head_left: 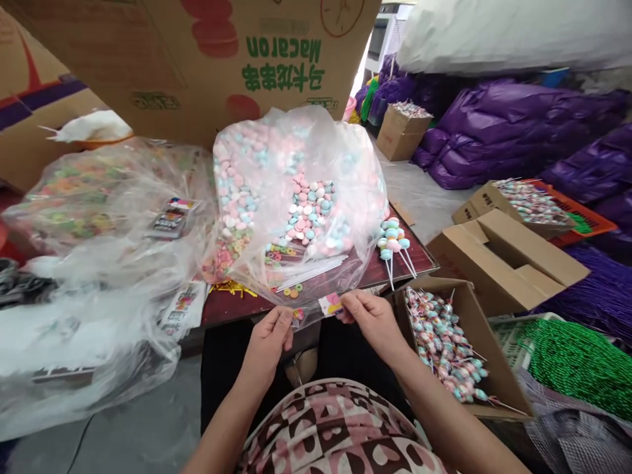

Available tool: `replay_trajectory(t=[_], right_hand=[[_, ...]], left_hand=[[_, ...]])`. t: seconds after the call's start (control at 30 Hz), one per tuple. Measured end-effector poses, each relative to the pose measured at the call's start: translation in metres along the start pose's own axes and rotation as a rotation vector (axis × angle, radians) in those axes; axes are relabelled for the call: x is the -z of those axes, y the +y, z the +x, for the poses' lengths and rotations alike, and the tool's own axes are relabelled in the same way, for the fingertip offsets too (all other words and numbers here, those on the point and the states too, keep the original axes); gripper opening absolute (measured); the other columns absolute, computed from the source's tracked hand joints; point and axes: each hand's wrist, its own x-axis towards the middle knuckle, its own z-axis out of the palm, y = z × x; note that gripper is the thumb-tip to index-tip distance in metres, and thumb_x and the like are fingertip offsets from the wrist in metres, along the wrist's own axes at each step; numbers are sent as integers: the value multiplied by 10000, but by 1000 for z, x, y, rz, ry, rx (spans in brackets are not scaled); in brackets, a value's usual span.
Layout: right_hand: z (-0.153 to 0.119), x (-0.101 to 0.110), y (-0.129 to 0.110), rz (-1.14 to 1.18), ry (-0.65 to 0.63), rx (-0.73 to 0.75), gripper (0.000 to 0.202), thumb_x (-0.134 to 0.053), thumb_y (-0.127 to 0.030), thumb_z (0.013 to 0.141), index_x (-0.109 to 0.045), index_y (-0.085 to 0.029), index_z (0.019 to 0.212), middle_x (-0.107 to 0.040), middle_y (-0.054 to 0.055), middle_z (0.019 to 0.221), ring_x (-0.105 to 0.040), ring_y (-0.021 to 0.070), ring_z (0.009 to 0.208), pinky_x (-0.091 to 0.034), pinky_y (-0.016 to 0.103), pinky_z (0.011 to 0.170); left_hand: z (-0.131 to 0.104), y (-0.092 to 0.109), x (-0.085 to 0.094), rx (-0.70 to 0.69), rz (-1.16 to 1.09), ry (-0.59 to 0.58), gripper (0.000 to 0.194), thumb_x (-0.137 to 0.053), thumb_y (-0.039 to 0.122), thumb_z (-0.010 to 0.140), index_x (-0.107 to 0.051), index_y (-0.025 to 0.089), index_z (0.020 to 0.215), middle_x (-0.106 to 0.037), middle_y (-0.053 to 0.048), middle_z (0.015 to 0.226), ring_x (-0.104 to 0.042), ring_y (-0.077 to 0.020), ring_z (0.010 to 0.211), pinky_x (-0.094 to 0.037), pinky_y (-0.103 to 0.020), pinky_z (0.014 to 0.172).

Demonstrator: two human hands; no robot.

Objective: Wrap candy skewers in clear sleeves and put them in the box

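Above my lap, at the table's front edge, my left hand (268, 342) pinches the end of what looks like a small clear plastic wrapper (310, 315). My right hand (372, 322) grips the other end, where a white, pink and yellow print (330, 304) shows. Whether it is one wrapper or two pieces I cannot tell. Just beyond lies a large clear bag of pink, blue and white candies (309, 209), with ring-shaped candies (293, 290) and white sticks (313, 273) at its front. Several candy skewers (393, 242) rest at the table's right corner.
An open carton of wrapped candy skewers (444, 349) stands to the right. Behind it are another carton (513, 257), an orange crate (600, 210) and green strands (582, 365). Plastic bags (93, 197) cover the left side. A big Macaron carton (197, 79) rises behind.
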Motion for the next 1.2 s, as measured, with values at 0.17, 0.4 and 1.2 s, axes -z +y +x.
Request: replay_trajectory(t=[0.17, 0.4, 1.2], right_hand=[[30, 74, -5, -399, 448, 163, 376, -576, -504, 829, -721, -178, 947, -713, 40, 750, -626, 178, 669, -490, 299, 653], [62, 106, 3, -1165, 306, -189, 423, -548, -609, 803, -733, -229, 779, -705, 87, 691, -654, 260, 746, -388, 309, 610], [-14, 74, -10, -241, 138, 154, 94, -749, -342, 708, -774, -258, 742, -657, 28, 612, -573, 168, 559, -477, 295, 541]], left_hand=[[2, 12, -9, 31, -277, -1, 378, -687, 492, 783, -488, 180, 702, -324, 92, 476, -325, -57, 422, -302, -216, 472], [-2, 17, -13, 55, -429, -38, 343, -675, 486, 799, -543, 174, 749, -304, 90, 475, -348, -58, 423, -335, -209, 479], [-2, -3, 18, 29, -592, -239, 354, -688, 485, 786, -507, 185, 738, -350, 85, 490, -397, -78, 420, -369, -252, 527]])
